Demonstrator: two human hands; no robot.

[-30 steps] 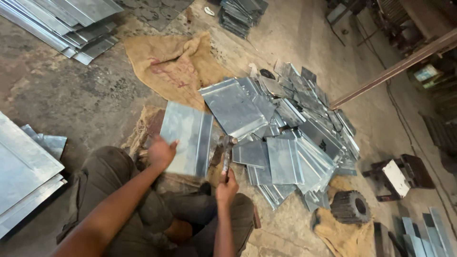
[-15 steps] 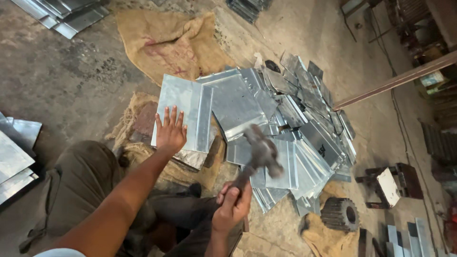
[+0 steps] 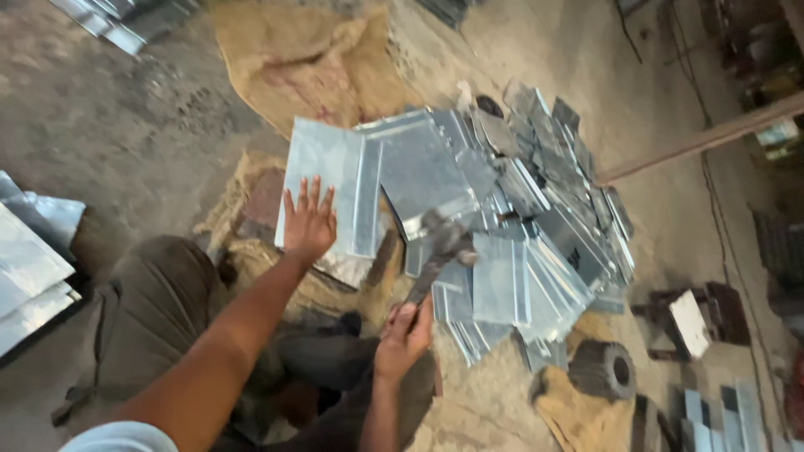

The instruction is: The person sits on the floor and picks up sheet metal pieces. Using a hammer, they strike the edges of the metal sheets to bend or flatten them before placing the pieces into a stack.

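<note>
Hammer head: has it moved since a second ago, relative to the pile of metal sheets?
Yes. The hammer, gripped in the right hand, has swung up from low beside the pile of metal sheets and now overlaps its near edge.

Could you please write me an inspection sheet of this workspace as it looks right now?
Surface: bare dirt floor, with burlap sacking spread on it.
Job's things: flat metal sheet lying on a block over the sacking; hammer, blurred, raised beside it.
Clutter: loose pile of cut sheets; stacked sheets at the near edge; small ribbed wheel; low stool.
Grippers: left hand pressed flat on the metal sheet, fingers spread; right hand gripping the hammer handle.
Cables: thin cable trailing across the floor.
Surroundings: slanted bar; dim shelving behind it.
</note>
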